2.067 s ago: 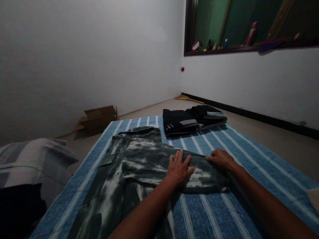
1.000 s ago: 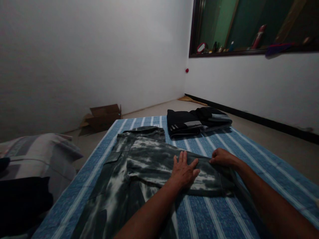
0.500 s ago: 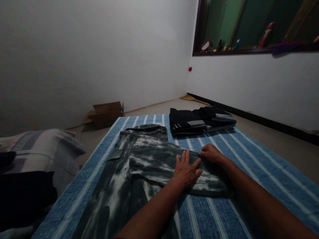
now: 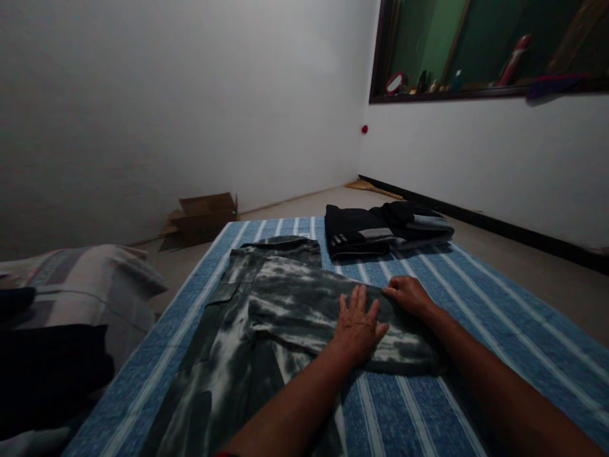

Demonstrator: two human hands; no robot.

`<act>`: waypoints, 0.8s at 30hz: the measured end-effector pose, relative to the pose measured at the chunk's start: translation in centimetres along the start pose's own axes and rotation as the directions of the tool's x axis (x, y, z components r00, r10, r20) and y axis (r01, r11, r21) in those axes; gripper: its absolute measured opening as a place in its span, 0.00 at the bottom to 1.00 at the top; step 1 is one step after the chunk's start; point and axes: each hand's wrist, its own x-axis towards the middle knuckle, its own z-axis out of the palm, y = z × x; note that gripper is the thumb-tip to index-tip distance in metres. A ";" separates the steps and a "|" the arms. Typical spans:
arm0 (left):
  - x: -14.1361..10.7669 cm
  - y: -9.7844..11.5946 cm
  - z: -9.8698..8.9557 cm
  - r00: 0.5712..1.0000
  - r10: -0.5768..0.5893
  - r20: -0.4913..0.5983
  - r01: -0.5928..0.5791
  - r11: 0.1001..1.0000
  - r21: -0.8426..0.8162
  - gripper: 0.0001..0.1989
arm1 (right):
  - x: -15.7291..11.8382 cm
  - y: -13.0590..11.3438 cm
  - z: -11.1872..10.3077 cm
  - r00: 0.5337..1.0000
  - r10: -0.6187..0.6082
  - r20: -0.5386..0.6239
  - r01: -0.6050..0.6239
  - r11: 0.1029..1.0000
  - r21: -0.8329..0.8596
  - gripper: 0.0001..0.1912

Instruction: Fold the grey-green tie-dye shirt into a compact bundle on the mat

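Note:
A grey and white tie-dye shirt (image 4: 266, 304) lies spread on a blue striped sheet (image 4: 476, 317), with one sleeve folded across to the right. My left hand (image 4: 358, 324) rests flat on that folded sleeve, fingers apart. Just to its right, my right hand (image 4: 409, 295) sits on the sleeve's far edge with fingers curled; whether it pinches the cloth I cannot tell.
A folded stack of black and grey clothes (image 4: 385, 228) lies at the sheet's far end. An open cardboard box (image 4: 202, 216) stands on the floor by the wall. Striped and dark bedding (image 4: 71, 304) is piled at the left. A window ledge (image 4: 476, 92) holds small items.
My right hand has slid left along the sleeve's edge, from near the cuff to close beside my left hand. My left hand has stayed flat on the sleeve.

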 end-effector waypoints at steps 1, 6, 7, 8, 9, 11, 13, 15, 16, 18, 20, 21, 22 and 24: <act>0.0 0.1 0.1 1.000 0.015 -0.010 -0.015 1.000 0.013 0.28 | -0.2 0.0 0.0 1.000 -0.016 -0.017 0.015 0.999 -0.031 0.12; 0.0 0.3 0.1 0.996 0.075 -0.038 -0.073 0.996 0.045 0.27 | -1.0 -0.2 0.2 0.998 -0.028 -0.060 0.018 0.986 -0.168 0.12; 0.0 0.3 0.1 0.997 0.072 -0.031 -0.070 0.996 0.047 0.27 | -1.1 -0.3 0.3 0.999 -0.009 -0.051 0.000 0.983 -0.186 0.12; 0.0 0.3 0.1 0.997 0.069 -0.022 -0.068 0.997 0.047 0.26 | -1.1 -0.4 0.4 0.999 0.010 -0.041 -0.018 0.980 -0.198 0.12; 0.0 0.3 0.0 0.998 0.067 -0.013 -0.067 0.997 0.045 0.26 | -1.1 -0.4 0.5 0.999 0.023 -0.032 -0.029 0.978 -0.206 0.12; 0.0 0.2 0.0 0.998 0.066 0.002 -0.066 0.997 0.036 0.25 | -1.0 -0.5 0.5 0.999 0.030 -0.022 -0.034 0.977 -0.209 0.12; 0.0 0.1 0.0 0.998 0.060 0.017 -0.061 0.998 0.029 0.25 | -0.8 -0.3 0.4 0.999 0.036 -0.010 -0.037 0.981 -0.190 0.13; 0.0 0.0 0.0 0.998 0.055 0.032 -0.056 0.998 0.028 0.25 | -0.6 0.1 0.1 0.999 0.043 0.018 -0.040 0.989 -0.142 0.13; 0.0 0.0 0.0 0.998 0.057 0.035 -0.058 0.998 0.031 0.25 | -0.5 0.4 0.0 0.998 0.044 0.039 -0.039 0.994 -0.105 0.13; 0.0 0.0 0.1 0.998 0.065 0.026 -0.066 0.997 0.039 0.25 | -0.3 0.8 -0.3 0.994 0.048 0.103 -0.048 0.999 0.002 0.14; 0.0 0.0 0.1 0.997 0.079 0.002 -0.079 0.996 0.051 0.25 | -0.2 1.0 -0.6 0.978 0.060 0.201 -0.090 0.986 0.139 0.15; 0.0 0.0 0.2 0.996 0.086 -0.009 -0.085 0.995 0.060 0.24 | -0.1 1.0 -0.8 0.965 0.067 0.253 -0.119 0.974 0.195 0.15; -0.1 0.0 0.3 0.996 0.091 -0.018 -0.090 0.994 0.068 0.24 | 0.0 0.9 -1.0 0.952 0.070 0.297 -0.144 0.962 0.232 0.15; -0.1 -0.1 0.5 0.994 0.099 -0.036 -0.096 0.992 0.082 0.24 | 0.2 0.5 -1.3 0.937 0.066 0.344 -0.160 0.954 0.253 0.14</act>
